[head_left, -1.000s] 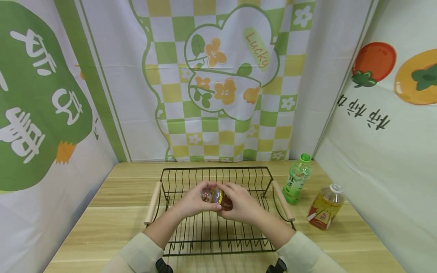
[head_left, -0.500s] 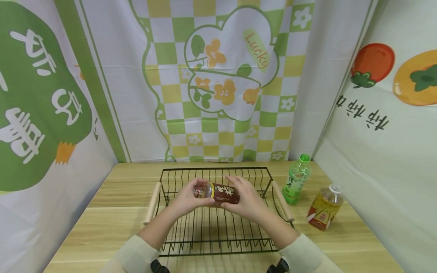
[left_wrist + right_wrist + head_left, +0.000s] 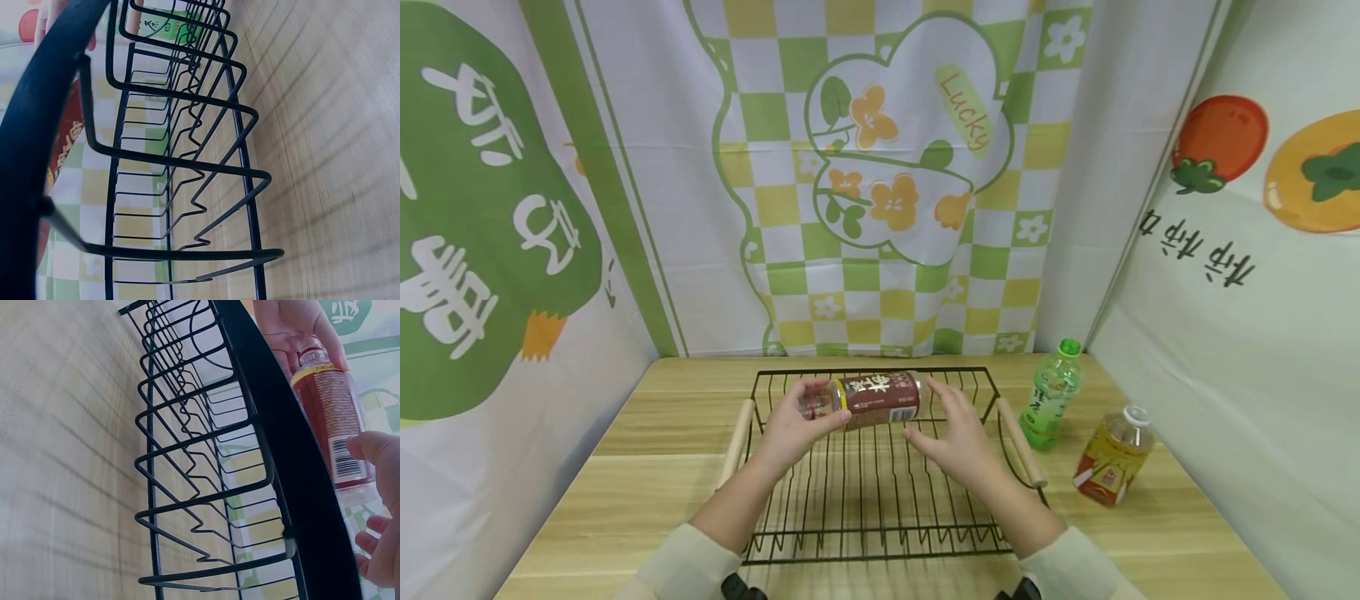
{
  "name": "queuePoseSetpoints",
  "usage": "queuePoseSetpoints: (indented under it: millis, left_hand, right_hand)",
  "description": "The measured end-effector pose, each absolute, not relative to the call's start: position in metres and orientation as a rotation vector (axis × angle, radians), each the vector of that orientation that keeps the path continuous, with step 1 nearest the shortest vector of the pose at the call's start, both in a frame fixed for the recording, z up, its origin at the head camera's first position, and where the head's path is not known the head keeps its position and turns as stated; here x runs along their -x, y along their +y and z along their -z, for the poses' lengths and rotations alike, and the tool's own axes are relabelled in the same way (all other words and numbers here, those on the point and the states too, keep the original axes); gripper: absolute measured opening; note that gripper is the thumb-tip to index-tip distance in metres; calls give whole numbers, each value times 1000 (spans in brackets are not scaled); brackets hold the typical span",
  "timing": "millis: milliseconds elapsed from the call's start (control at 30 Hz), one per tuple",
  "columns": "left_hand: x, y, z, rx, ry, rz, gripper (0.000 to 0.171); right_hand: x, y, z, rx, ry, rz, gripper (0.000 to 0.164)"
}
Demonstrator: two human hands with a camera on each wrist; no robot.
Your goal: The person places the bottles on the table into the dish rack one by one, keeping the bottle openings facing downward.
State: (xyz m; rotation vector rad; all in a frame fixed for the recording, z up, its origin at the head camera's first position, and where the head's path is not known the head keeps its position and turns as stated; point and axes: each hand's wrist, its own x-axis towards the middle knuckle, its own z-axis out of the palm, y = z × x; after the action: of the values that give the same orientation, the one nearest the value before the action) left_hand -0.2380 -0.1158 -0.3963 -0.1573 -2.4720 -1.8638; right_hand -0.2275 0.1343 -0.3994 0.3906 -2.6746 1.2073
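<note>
A clear bottle with a maroon label and a yellow band [image 3: 880, 400] lies on its side in the air above a black wire dish rack [image 3: 872, 369]. My left hand [image 3: 792, 429] grips it around the neck and shoulder, thumb along the front. Near the bottle's base, my right hand [image 3: 953, 435] is spread, thumb and fingers apart. In the right wrist view, the bottle [image 3: 334, 419] shows a barcode, and the right thumb overlaps its label edge. The left wrist view shows only part of the bottle [image 3: 67, 128], behind the rack's dark rail.
Wooden handles [image 3: 1022, 442] flank the rack on the wooden table [image 3: 625, 483]. To its right stand a green-capped bottle [image 3: 1051, 396] and a white-capped bottle with a yellow label [image 3: 1115, 457]. A patterned curtain [image 3: 887, 308] hangs behind.
The bottle has turned more level, with its label now in plain view. My left hand has moved left with it, while the right has loosened and shifted away toward the base.
</note>
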Motion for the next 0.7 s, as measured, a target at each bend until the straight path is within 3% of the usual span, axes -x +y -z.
queuePoseSetpoints:
  millis: [200, 700]
  left_hand:
    - [238, -113, 395, 103, -2376, 1927, 63]
    - [234, -107, 396, 124, -2373, 1939, 64]
  right_hand:
    - [225, 132, 404, -253, -2698, -1437, 85]
    - [230, 124, 404, -245, -2530, -1780, 83]
